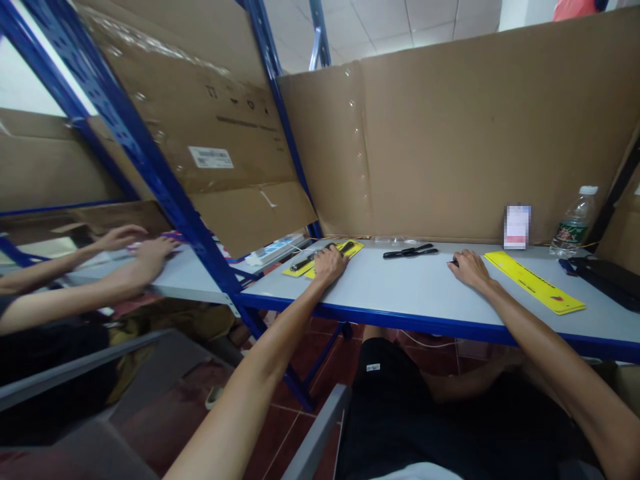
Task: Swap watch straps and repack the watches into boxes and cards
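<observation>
At the left part of the desk, my left hand (330, 265) rests with curled fingers over yellow printed cards (357, 249). Dark, slim black-handled items (303, 263) lie on these cards, partly under the hand; their kind is unclear. My right hand (471, 269) is closed on the desk, a small black object (454, 263) showing at its fingertips. Between the hands lie several long black pieces (410, 251), apart from both. Just right of my right hand is a stack of yellow printed cards (537, 283).
A phone-like upright item (517, 228), a plastic water bottle (571, 227) and a black pouch (607, 281) stand or lie at the right. Cardboard (450, 147) walls the back. A blue post (165, 193) separates a co-worker's arms (115, 273); a white power strip (280, 249) lies nearby.
</observation>
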Available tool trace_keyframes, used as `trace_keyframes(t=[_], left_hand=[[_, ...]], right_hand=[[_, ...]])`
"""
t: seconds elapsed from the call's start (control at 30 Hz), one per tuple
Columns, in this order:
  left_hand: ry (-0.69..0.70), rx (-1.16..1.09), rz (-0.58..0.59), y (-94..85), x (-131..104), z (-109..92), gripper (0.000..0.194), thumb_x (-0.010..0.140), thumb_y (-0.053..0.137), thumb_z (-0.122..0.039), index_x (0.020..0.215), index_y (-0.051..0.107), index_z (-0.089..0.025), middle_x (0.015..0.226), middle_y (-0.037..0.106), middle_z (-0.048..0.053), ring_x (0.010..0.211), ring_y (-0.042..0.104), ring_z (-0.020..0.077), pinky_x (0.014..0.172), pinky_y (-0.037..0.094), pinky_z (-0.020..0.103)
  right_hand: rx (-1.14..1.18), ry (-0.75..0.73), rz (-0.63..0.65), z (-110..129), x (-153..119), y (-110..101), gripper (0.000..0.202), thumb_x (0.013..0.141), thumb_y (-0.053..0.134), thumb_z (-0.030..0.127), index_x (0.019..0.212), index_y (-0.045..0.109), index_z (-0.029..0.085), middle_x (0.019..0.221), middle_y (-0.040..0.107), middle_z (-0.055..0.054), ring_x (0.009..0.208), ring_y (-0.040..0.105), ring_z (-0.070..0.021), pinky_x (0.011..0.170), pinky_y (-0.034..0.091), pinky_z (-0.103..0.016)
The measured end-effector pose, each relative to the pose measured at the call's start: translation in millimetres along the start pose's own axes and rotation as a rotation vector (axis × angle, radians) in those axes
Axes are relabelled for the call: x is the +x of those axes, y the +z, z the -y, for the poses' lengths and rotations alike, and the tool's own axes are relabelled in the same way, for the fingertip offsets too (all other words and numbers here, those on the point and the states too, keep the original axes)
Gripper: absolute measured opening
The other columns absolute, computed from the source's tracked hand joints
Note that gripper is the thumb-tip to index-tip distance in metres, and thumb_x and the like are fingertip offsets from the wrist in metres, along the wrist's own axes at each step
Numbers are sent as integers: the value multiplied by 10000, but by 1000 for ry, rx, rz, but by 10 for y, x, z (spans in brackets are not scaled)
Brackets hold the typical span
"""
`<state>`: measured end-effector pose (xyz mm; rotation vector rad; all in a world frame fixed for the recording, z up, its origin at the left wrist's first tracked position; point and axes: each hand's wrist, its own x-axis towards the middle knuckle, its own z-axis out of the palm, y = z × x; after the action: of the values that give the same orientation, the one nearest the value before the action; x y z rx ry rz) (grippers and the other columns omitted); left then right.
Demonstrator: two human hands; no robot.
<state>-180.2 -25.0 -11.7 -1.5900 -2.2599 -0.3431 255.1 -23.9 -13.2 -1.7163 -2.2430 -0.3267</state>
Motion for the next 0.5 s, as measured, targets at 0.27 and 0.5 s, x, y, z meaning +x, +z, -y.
trace_keyframes(t=[0.27,0.5], left_hand=[[51,11,-162,-104,-51,-16,521,999,449,-511,1254,525,-63,1249,608,284,1177,575,401,937,454,461],[307,-61,-309,-253,-193,-125,500,1016,404,-543,1195,543,-98,1194,611,243,1143,569,380,934,458,458]], right_hand=[[32,4,-1,16,-4,2,394,1030,486,396,1195,702,111,1197,656,-218,1148,569,-325,951,390,-393],[40,-6,-32,-11,8,78,396,1020,498,399,1172,716,106,1190,666,-226,1139,579,-332,937,410,-400]])
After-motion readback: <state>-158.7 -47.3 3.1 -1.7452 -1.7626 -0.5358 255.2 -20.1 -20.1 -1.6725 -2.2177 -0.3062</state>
